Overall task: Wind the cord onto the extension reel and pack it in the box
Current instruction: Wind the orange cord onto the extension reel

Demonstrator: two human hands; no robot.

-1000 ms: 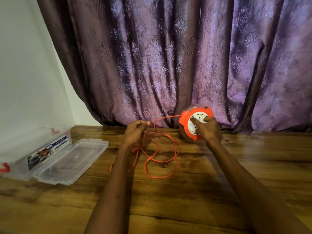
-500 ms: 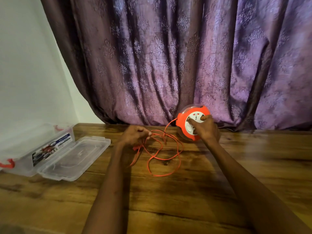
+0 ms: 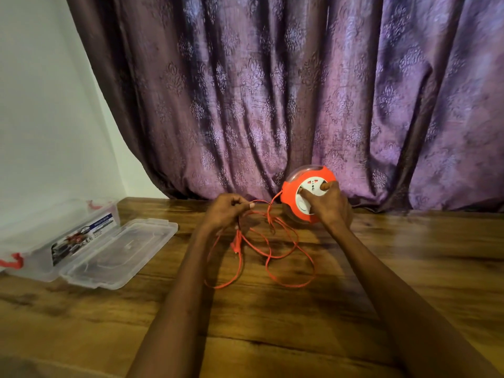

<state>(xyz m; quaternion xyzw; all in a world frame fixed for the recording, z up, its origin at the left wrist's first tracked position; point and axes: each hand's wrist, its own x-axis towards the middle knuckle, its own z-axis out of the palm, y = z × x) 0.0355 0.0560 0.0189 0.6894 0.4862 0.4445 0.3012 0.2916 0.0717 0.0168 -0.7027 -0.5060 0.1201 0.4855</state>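
An orange round extension reel [image 3: 290, 197] with a white socket face stands on edge on the wooden table, close to the curtain. My right hand [image 3: 331, 207] grips its white face, fingers on the centre. My left hand [image 3: 225, 211] pinches the thin orange cord [image 3: 289, 252] just left of the reel. The cord runs from the reel through those fingers and falls in loose loops on the table between my forearms. A clear plastic box [image 3: 32, 241] with red clasps sits open at the far left.
The box's clear hinged lid [image 3: 120, 252] lies flat on the wooden table [image 3: 409, 268] beside the box. A purple patterned curtain [image 3: 272, 91] hangs right behind the reel. A white wall stands at the left. The table's near edge runs along the bottom left.
The white face has turned under my right hand. The loose loops have shifted and spread a little toward me. My left hand stays pinched on the cord.
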